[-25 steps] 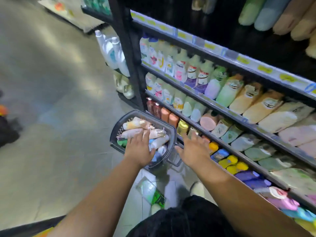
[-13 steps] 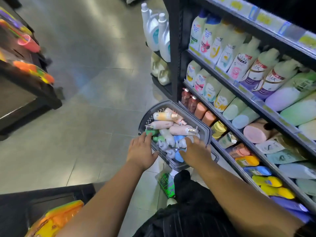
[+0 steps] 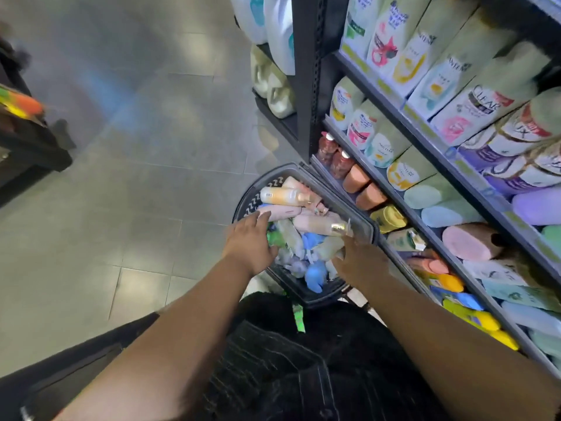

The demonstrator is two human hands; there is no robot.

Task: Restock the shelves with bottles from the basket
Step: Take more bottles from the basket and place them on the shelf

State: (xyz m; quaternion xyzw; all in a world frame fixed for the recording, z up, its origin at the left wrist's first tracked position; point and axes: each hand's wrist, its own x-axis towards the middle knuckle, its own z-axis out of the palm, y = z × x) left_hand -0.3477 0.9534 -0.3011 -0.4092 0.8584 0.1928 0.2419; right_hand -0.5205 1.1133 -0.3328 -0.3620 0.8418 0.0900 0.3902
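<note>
A dark plastic basket (image 3: 243, 205) stands on the floor against the shelving, piled with several bottles lying down: a cream-orange one (image 3: 282, 196), a pink one with a gold cap (image 3: 315, 223), green (image 3: 276, 238) and blue ones (image 3: 315, 275). My left hand (image 3: 250, 244) rests flat on the pile's left side, fingers spread, fingertips at a pale pink bottle (image 3: 279, 211). My right hand (image 3: 359, 259) reaches in from the right rim, its fingers buried among pale bottles. The shelves (image 3: 394, 192) to the right hold rows of shampoo bottles.
Large white jugs (image 3: 276, 28) and beige ones (image 3: 277, 92) fill the shelf end behind a black upright (image 3: 306, 86). A dark display stand (image 3: 30, 153) sits far left across the tiled aisle. A green packet (image 3: 299, 319) lies on the floor by my dark-clothed knee.
My right hand left the shelf edge and went into the basket's right side. My left hand slid further onto the pile. The view swung down and closer to the basket.
</note>
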